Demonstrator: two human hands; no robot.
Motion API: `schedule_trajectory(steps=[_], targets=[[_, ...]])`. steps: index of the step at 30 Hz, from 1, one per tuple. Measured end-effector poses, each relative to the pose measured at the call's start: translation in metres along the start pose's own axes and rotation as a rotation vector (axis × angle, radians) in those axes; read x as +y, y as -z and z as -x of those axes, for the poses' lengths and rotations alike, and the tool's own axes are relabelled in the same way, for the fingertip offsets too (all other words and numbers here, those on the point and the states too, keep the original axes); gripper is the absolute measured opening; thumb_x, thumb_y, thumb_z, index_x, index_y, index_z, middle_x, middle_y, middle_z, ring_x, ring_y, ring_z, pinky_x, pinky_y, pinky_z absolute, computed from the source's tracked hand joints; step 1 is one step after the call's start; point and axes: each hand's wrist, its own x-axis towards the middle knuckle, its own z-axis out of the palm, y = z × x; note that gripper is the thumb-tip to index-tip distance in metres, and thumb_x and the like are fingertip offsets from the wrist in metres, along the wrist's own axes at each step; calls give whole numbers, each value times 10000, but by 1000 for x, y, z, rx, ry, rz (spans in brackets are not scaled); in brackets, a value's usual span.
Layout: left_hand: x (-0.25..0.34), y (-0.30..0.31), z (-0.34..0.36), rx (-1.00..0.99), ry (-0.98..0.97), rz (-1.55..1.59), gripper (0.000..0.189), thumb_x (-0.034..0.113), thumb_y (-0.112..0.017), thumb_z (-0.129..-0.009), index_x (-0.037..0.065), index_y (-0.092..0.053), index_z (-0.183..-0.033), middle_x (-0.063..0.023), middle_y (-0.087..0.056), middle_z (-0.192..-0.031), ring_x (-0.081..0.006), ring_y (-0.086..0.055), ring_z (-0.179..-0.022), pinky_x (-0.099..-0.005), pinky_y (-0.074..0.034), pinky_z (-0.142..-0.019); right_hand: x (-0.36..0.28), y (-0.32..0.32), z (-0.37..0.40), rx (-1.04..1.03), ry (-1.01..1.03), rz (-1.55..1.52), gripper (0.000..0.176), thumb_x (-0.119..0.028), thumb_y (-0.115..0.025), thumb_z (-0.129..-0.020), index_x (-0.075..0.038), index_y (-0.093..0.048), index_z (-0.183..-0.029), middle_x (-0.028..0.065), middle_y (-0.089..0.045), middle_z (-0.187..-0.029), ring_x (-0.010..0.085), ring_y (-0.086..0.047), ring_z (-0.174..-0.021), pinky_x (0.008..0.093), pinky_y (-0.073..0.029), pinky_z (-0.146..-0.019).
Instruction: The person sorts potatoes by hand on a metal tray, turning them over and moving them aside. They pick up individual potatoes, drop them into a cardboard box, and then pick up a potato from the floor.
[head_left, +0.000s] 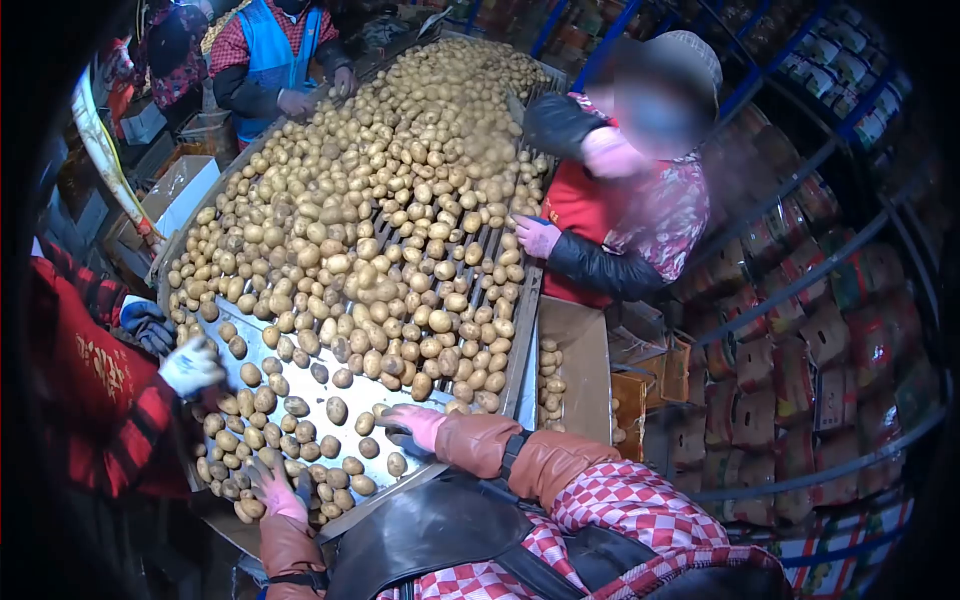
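Many potatoes [300,230] cover a sloping sorting table with dark slats, and more lie on the smooth metal sheet [317,412] at its near end. My left hand [276,490], in a pink and grey glove, rests among potatoes at the lower left edge, fingers spread. On the right side of the sheet, my right hand [418,426] reaches leftward in a matching glove. Its fingers are stretched out close to a few potatoes, and I see nothing held in it. Loose potatoes [336,410] lie on the sheet between both hands.
A co-worker's white-gloved hand [192,367] is at the left edge. Other co-workers stand at the far left and right sides. An open cardboard box [578,350] holding potatoes stands right of the table. Stacked boxes [790,370] sit behind metal rails [800,280].
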Motion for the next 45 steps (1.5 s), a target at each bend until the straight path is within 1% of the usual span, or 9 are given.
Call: schedule_trajectory(steps=[4, 9, 20, 24, 28, 30, 35, 41, 45], targets=[[-8, -29, 7, -35, -61, 205, 842, 474, -697, -858, 212, -307, -1557, -193, -144, -1642, -458, -158, -1492, -621, -187, -1183, 3, -1, -1, 190, 100, 0, 432, -282, -580, -947, -171, -575, -1364, 147, -538, -1406, 352, -481, -1318, 436, -399, -1111], [27, -4, 16, -55, -316, 79, 1003, 454, -822, -682, 123, -360, -1509, -234, -195, -1602, -481, -179, -1470, -674, -183, -1149, -7, 35, -5, 410, -789, 218, 776, -257, -712, -821, -361, -364, -1506, 74, -245, -1604, 327, -170, -1495, 676, -253, -1110], [40, 2, -66, 141, -450, 86, 771, 479, -745, -775, 190, -479, -1439, -199, -366, -1525, -422, -282, -1438, -667, -187, -1140, -72, 6, -12, -340, -226, 313, 795, -298, -717, -824, -310, -344, -1526, 150, -235, -1625, 451, -225, -1478, 618, -348, -1120], [31, 31, -50, 14, -116, 116, 745, 456, -721, -811, 208, -455, -1461, -170, -268, -1605, -407, -238, -1475, -697, -137, -1145, -20, -31, -18, -61, 15, -35, 599, -260, -668, -881, -160, -479, -1441, 189, -422, -1508, 430, -442, -1354, 477, -412, -1107], [-26, 2, -1, 76, -179, -14, 714, 430, -700, -848, 200, -441, -1472, -202, -207, -1622, -420, -203, -1487, -665, -143, -1166, -5, -10, -14, 120, -19, -191, 466, -248, -617, -921, -170, -561, -1377, 165, -490, -1460, 369, -482, -1329, 432, -418, -1099], [-34, -8, 21, -14, -61, 186, 710, 417, -691, -869, 191, -426, -1487, -222, -181, -1624, -433, -168, -1492, -627, -160, -1183, 2, 5, -17, 421, -230, 319, 534, -257, -642, -915, -205, -505, -1428, 159, -412, -1523, 377, -396, -1398, 490, -375, -1130], [-11, -9, 33, -31, -34, 40, 850, 412, -743, -830, 205, -328, -1542, -193, -160, -1631, -439, -155, -1494, -634, -189, -1170, -21, 30, -49, 354, -773, 79, 944, -421, -777, -793, -244, -254, -1559, 165, -183, -1623, 422, -187, -1486, 572, -300, -1163], [42, 8, 24, 4, -222, 191, 847, 359, -791, -770, 148, -406, -1495, -211, -281, -1576, -443, -222, -1472, -646, -153, -1178, -53, -3, -62, -6, -202, 47, 624, -162, -657, -822, -122, -484, -1419, 211, -276, -1580, 452, -315, -1427, 473, -315, -1184], [65, 12, -6, 10, -549, 45, 819, 469, -763, -768, 146, -457, -1455, -183, -352, -1540, -407, -251, -1467, -636, -131, -1188, -74, -30, -69, -153, 19, 383, 641, -268, -695, -795, -165, -505, -1398, 79, -479, -1441, 341, -438, -1334, 496, -408, -1077]])
